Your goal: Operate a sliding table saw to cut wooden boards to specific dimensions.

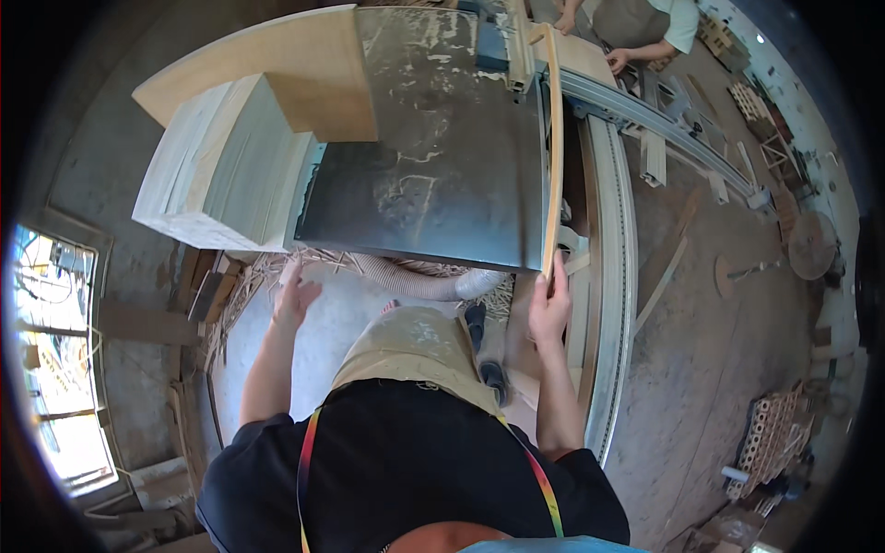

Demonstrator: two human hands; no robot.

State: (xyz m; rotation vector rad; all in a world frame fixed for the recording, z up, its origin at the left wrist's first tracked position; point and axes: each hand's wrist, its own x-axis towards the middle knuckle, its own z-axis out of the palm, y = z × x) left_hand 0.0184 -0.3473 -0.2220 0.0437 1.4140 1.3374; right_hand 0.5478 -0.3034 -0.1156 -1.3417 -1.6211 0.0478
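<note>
My right hand point(550, 309) grips the near end of a long, thin wooden strip point(555, 147) between thumb and fingers. The strip runs away from me along the right edge of a dark metal machine table point(461, 212). Near the table's front left corner, my left hand point(293, 295) is open and holds nothing, its fingers apart. Just beyond it stands a stack of pale wooden boards point(240, 161). Behind the stack, a wide plywood panel point(318, 55) lies at the table's far left.
A co-worker's hand point(619, 61) rests by a board at the far right. A metal rail point(608, 276) runs along the table's right side. A ribbed hose point(406, 278) passes under the front edge, among wood offcuts. Rods are stacked on the floor point(770, 438) at right.
</note>
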